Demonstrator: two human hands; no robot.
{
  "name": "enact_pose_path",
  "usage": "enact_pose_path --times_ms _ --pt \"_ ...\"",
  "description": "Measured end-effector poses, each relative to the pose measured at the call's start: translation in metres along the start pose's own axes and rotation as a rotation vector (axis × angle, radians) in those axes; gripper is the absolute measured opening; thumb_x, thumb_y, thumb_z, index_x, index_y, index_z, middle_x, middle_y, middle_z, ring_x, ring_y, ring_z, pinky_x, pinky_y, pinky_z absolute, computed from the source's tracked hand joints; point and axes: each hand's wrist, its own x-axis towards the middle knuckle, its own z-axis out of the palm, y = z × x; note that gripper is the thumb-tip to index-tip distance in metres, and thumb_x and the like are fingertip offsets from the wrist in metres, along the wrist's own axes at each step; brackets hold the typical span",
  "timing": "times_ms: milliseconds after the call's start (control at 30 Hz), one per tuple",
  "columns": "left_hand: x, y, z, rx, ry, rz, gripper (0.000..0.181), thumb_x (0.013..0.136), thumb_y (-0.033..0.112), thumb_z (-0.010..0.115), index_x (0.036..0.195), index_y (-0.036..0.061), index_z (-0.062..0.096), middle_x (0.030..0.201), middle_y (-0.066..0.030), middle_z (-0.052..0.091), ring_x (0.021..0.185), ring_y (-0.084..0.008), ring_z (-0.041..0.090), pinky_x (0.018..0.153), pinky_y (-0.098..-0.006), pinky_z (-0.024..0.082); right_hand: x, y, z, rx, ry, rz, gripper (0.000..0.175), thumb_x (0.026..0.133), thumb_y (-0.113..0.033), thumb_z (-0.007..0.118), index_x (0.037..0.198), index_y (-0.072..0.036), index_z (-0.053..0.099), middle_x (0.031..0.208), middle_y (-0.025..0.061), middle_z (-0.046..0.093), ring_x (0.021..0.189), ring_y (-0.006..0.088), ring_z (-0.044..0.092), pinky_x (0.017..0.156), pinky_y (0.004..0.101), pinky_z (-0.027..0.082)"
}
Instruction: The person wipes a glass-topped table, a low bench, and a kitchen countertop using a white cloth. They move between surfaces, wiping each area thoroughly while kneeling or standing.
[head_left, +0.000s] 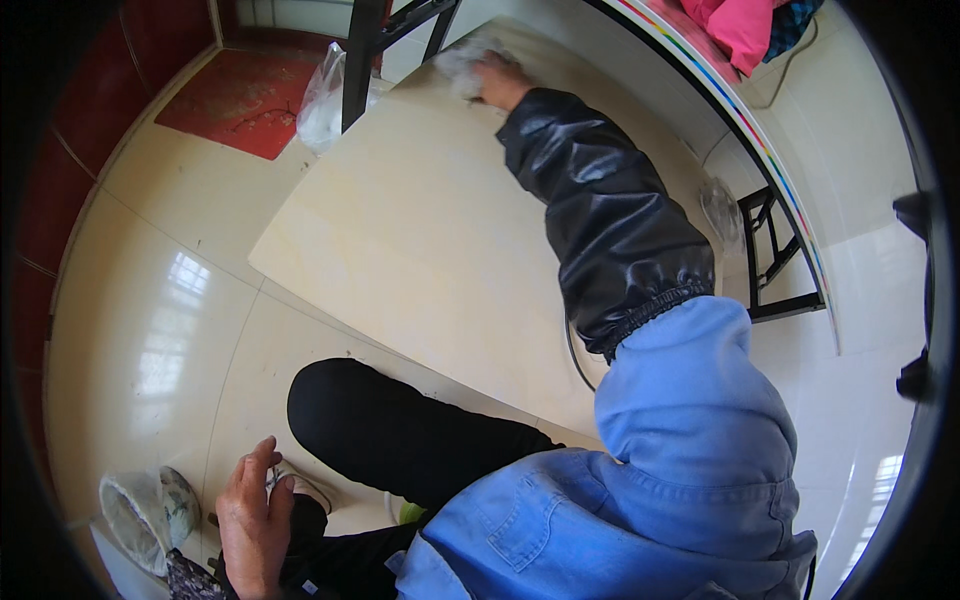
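Observation:
My right hand (506, 84), at the end of a black sleeve cover, presses a pale, crumpled wad (466, 66) against the far end of a cream-coloured board (420, 225). Blur leaves it unsettled whether the wad is cloth or plastic. At the lower left, my left hand (255, 510) hovers near my knee, back of the hand up and fingers slightly apart. I see nothing in it. Below its fingertips shows a light shoe (304, 486) on the floor.
Black metal legs (361, 67) rise beside the board's far left edge, near a clear plastic bag (324, 105). To the right stands a table with a rainbow-striped edge (750, 135). A bag-lined bin (139, 517) is at lower left. A dark cable (576, 352) crosses the board.

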Motion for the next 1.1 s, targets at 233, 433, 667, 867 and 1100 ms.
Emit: enact_pose_path --times_ms 233,433,667,867,1100 --pt "0.014 -0.011 -0.011 0.010 -0.015 -0.011 0.039 0.094 0.003 0.061 0.134 0.0031 0.058 0.119 -0.0216 0.068 0.110 -0.0335 0.066 0.093 -0.0390 0.052 -0.079 0.183 0.051 -0.011 -0.085 0.126 0.058 0.086 -0.036 0.067 0.139 -0.016 0.054 0.135 0.0143 0.057 0.128 0.0384 0.050 0.106 0.0478 0.041" --pt "0.011 -0.007 -0.018 0.010 -0.017 0.041 0.041 0.094 0.002 0.060 0.134 0.0033 0.056 0.117 -0.0217 0.068 0.108 -0.0353 0.067 0.091 -0.0400 0.052 -0.198 0.305 0.097 -0.174 -0.198 0.479 0.057 0.092 -0.040 0.056 0.145 -0.020 0.050 0.152 0.0112 0.046 0.142 0.0346 0.038 0.121 0.0472 0.025" --pt "-0.025 -0.006 -0.023 0.094 0.026 0.169 0.046 0.095 0.006 0.061 0.140 0.0040 0.050 0.117 -0.0195 0.068 0.099 -0.0345 0.067 0.086 -0.0408 0.054 -0.334 0.258 0.006 -0.176 -0.364 0.766 0.051 0.085 -0.017 0.058 0.135 -0.006 0.054 0.137 0.0274 0.053 0.127 0.0445 0.052 0.106 0.0510 0.044" --pt "-0.061 -0.004 -0.014 0.007 0.129 0.136 0.043 0.084 -0.001 0.065 0.126 -0.0023 0.058 0.106 -0.0214 0.067 0.099 -0.0382 0.066 0.085 -0.0419 0.053 -0.360 0.137 -0.053 -0.145 -0.219 0.569 0.047 0.087 -0.023 0.064 0.130 -0.007 0.059 0.140 0.0254 0.051 0.130 0.0423 0.050 0.106 0.0502 0.044" --pt "-0.070 -0.007 -0.002 -0.007 0.146 0.181 0.042 0.085 -0.003 0.064 0.128 -0.0028 0.059 0.107 -0.0220 0.069 0.098 -0.0357 0.069 0.083 -0.0413 0.055 -0.338 -0.040 -0.118 0.096 -0.090 0.013 0.062 0.079 -0.023 0.075 0.136 -0.013 0.056 0.149 0.0193 0.043 0.129 0.0441 0.047 0.110 0.0512 0.039"
